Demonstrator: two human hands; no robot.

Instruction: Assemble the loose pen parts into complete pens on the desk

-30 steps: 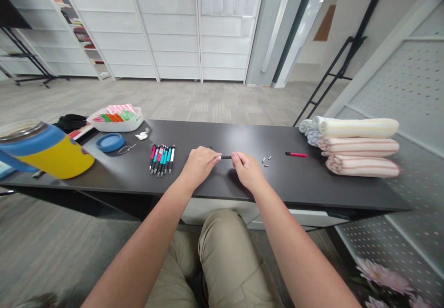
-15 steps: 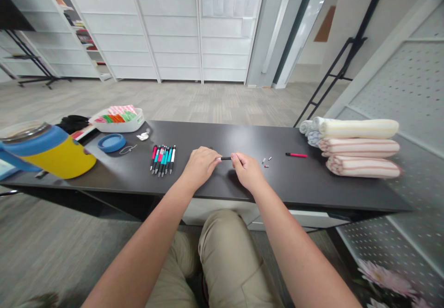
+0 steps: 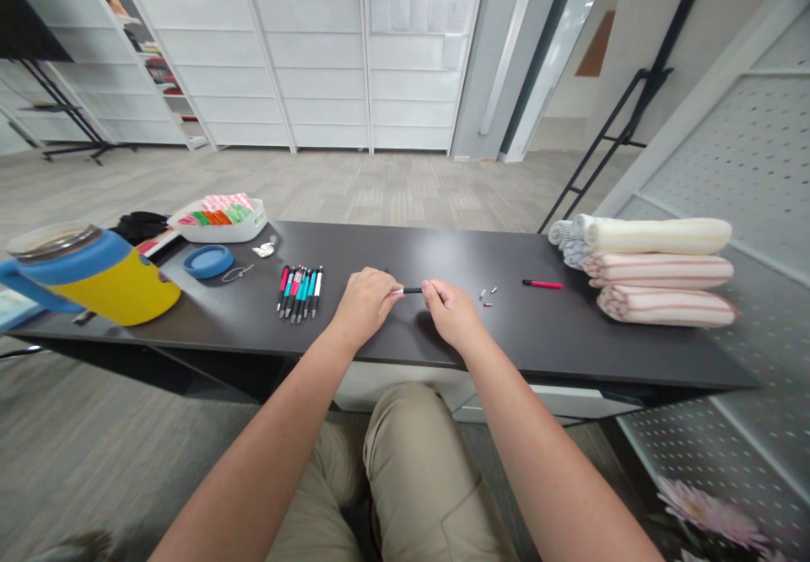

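A slim black pen barrel spans the gap between both hands, above the middle of a dark table. The left hand is closed on its pale near-left end, and the right hand pinches the other end. To the left lies a tight row of pens. To the right are tiny pen parts, then a red pen piece, with folded towels at the far right.
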